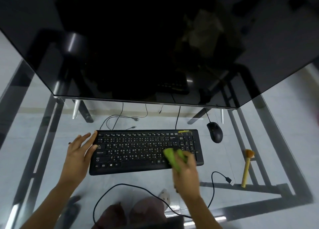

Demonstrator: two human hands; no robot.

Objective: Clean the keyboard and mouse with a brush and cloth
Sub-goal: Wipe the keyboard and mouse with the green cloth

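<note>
A black keyboard (138, 151) lies on the glass desk (51, 159). My right hand (187, 175) is shut on a green cloth (170, 157) and presses it on the keys at the keyboard's right part; the hand is blurred. My left hand (78, 153) rests flat with fingers apart against the keyboard's left edge. A black mouse (214, 132) sits to the right behind the keyboard. A wooden-handled brush (246, 166) lies on the desk at the right, bristles pointing away from me.
A large dark monitor (146, 47) stands right behind the keyboard and overhangs it. A loose cable with a USB plug (229, 180) curls in front of the keyboard. More cables (119, 120) lie behind it. My knees show through the glass.
</note>
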